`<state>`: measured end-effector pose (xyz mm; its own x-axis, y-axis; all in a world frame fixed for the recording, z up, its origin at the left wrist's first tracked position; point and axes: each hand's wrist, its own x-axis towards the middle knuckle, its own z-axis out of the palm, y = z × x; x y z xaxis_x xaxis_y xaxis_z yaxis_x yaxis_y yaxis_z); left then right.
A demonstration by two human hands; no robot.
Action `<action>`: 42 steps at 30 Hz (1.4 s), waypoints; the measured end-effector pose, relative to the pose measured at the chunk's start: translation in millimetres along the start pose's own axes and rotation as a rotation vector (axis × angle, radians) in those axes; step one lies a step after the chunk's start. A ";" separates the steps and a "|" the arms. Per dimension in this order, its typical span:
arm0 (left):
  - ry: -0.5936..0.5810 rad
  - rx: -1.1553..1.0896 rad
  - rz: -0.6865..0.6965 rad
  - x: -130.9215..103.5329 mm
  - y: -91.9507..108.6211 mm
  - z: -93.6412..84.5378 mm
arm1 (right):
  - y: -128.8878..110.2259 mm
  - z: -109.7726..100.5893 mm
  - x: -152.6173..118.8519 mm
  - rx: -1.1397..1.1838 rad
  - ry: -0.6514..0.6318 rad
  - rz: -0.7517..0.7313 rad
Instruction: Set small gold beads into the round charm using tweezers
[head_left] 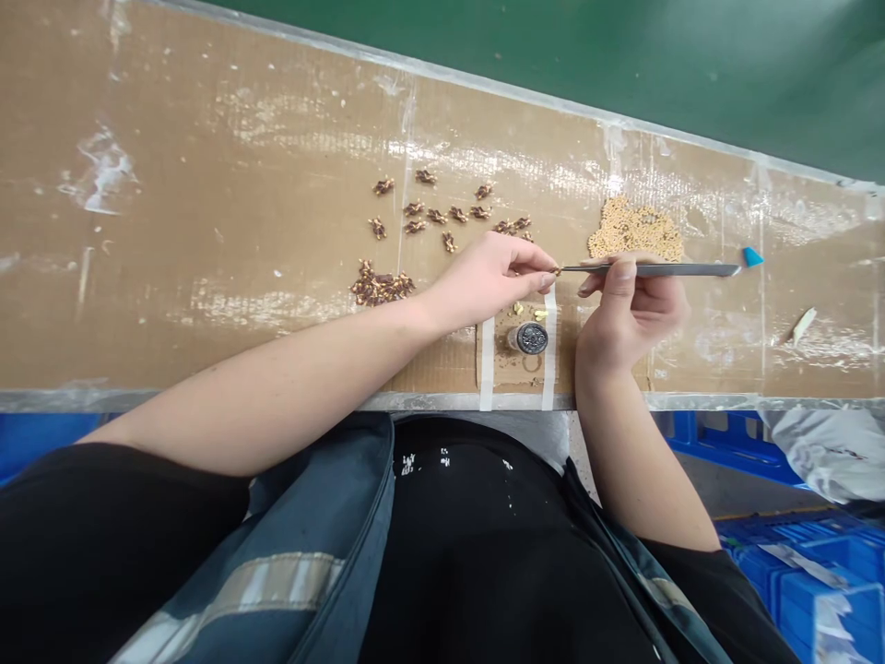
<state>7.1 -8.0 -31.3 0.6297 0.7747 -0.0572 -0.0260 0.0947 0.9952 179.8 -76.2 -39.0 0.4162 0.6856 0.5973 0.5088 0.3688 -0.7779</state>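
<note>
Nearest the viewer, a black top (484,553) is worn beneath a dark blue vest (332,526) with pale bands. Blue crates (822,572) stand below the surface (207,249), at the right.

Close to the near edge, a small round container (532,338) with dark, glittering contents stands between two white strips (488,364). Yellowish bits (540,315) lie just beyond it, and a pale scrap (804,325) lies well off to the right.

Right hand (632,309): grip closed around a slim grey tool (691,270), held roughly level, its narrow end directed at the left fingertips. Left hand (501,272): thumb and finger pinched together, grip holding a small piece (557,271) at the tool's tip, above the surface and beyond the container. The piece is mostly covered by the fingers; its detail cannot be read.

To the left of the left hand lies a heap of dark brown and gold pieces (380,286). A blue chip (753,257) lies near the tool's far-right end. Beyond the right hand is a spread of tan beads (636,231).

Farther out, separate brown and gold clusters (436,216) are scattered loosely. A green area (622,65) borders the far edge.
</note>
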 end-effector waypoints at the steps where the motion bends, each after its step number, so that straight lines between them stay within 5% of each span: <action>1: 0.003 0.002 -0.006 -0.6 1.7 0.1 | -1.2 0.4 0.0 0.014 0.003 -0.002; 16: 0.040 -0.004 -0.043 -2.6 6.9 1.5 | -5.3 2.0 -3.1 -0.052 -0.002 -0.034; 29: 0.073 0.027 -0.087 -6.7 17.6 -1.8 | 12.2 1.6 0.7 -0.006 0.084 0.122; 35: 0.205 0.219 -0.038 -17.9 40.6 -19.7 | 0.3 2.0 2.7 0.078 0.056 0.232; 42: 0.313 0.095 -0.006 -47.0 70.4 -30.6 | 0.1 -2.1 0.9 0.151 0.042 0.294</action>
<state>-48.1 -18.6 39.0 0.3601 0.9303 -0.0698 0.0585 0.0521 0.9969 181.8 -76.9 -38.2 0.5605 0.7514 0.3481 0.2465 0.2500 -0.9364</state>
